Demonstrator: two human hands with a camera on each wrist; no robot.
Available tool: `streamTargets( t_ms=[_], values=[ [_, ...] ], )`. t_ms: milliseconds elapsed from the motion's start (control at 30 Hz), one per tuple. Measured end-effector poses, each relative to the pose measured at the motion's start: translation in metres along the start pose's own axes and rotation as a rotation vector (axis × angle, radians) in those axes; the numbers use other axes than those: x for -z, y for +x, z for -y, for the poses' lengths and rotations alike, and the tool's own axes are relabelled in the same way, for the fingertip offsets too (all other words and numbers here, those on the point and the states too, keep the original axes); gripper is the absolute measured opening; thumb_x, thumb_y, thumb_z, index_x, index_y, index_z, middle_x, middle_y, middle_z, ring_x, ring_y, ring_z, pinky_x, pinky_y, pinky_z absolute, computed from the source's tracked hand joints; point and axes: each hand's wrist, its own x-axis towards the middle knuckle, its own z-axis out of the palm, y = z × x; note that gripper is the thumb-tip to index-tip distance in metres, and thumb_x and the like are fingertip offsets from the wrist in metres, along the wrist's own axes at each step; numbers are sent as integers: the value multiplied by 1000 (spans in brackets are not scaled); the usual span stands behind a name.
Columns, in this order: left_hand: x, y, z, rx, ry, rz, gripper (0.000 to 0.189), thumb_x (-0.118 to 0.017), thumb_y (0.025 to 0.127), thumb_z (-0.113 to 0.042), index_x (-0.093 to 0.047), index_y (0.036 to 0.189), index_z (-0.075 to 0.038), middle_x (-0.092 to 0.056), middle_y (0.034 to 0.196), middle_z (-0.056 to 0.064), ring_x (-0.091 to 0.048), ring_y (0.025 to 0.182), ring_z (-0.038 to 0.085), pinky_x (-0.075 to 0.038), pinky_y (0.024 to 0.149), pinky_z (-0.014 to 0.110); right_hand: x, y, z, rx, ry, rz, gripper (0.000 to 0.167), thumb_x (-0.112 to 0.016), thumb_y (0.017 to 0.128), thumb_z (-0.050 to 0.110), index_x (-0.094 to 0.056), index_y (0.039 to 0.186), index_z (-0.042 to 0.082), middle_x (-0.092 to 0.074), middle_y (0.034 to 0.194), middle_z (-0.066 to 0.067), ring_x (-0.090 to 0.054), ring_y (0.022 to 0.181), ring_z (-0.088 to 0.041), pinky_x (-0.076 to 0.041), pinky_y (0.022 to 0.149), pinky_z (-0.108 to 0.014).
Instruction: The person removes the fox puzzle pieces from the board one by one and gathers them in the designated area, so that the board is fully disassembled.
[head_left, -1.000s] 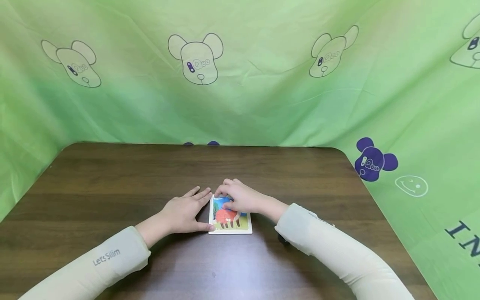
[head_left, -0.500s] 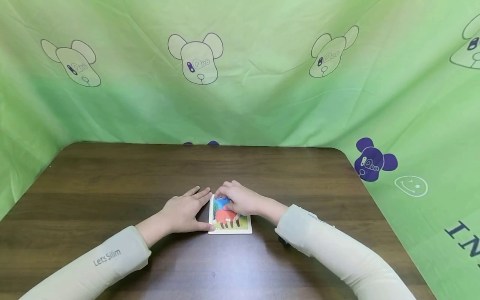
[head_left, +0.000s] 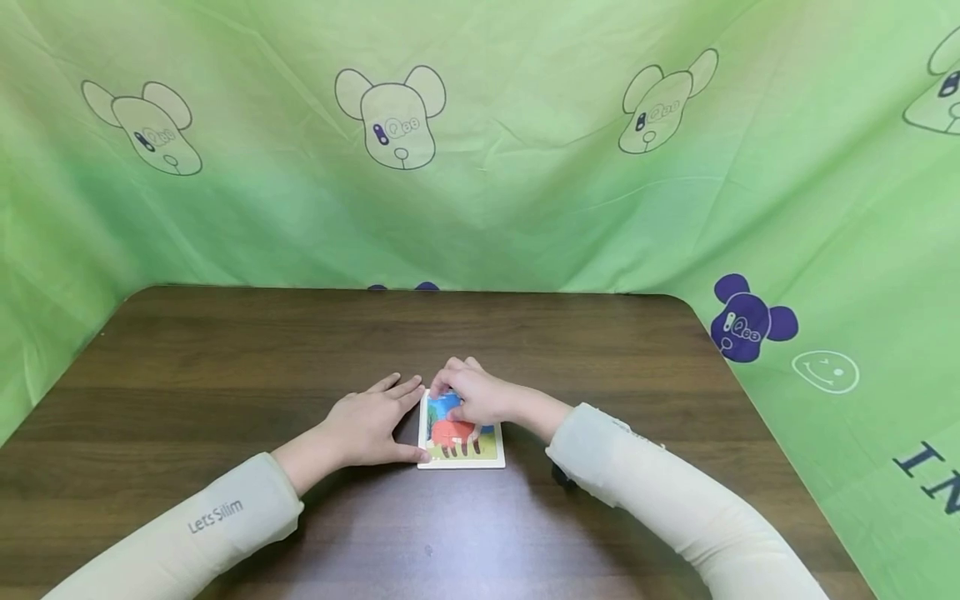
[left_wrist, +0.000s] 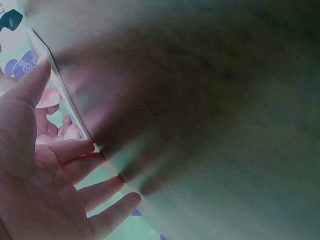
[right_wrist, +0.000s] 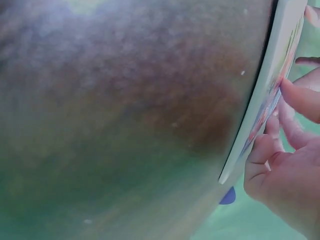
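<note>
A small jigsaw puzzle (head_left: 457,446) in a white frame lies flat on the wooden table, its picture showing an orange animal with dark legs on grass under blue. My left hand (head_left: 367,427) rests along its left side with fingers spread; the thumb lies on the frame's lower left corner. From the right, my right hand (head_left: 480,395) reaches over the top, covering the upper right of the picture. Its fingers are bent, and thumb and fingertips grip at the upper left of the puzzle. In the right wrist view the thumb (right_wrist: 300,100) meets the picture face.
The brown table (head_left: 247,350) reaches back to a green curtain (head_left: 510,192) printed with bear heads, which also hangs along both sides. A small dark object (head_left: 562,477) shows beneath the right sleeve cuff.
Both hands stay almost where they were. The right hand and its sleeve shift only slightly, and the puzzle keeps its place.
</note>
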Motion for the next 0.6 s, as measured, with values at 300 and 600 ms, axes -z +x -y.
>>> streamTargets(
  t_ms=[300,600],
  values=[
    [0,0,0,-7,2,-7,97,-71,77,-69,-44,151,-11,-37,160,3,-33,149,34,-49,94,63,-2,-2,1,-22,-18,-51,30,-78,84,14,-67,111,8,-56,108,-7,-43,101,-23,-40,92,-37],
    [1,0,-1,9,-11,4,97,-72,77,-68,-45,150,-11,-37,160,3,-32,149,34,-48,94,65,-3,-4,4,-20,-22,-46,33,-79,84,17,-66,112,6,-55,108,-7,-41,101,-24,-40,91,-39]
  ],
)
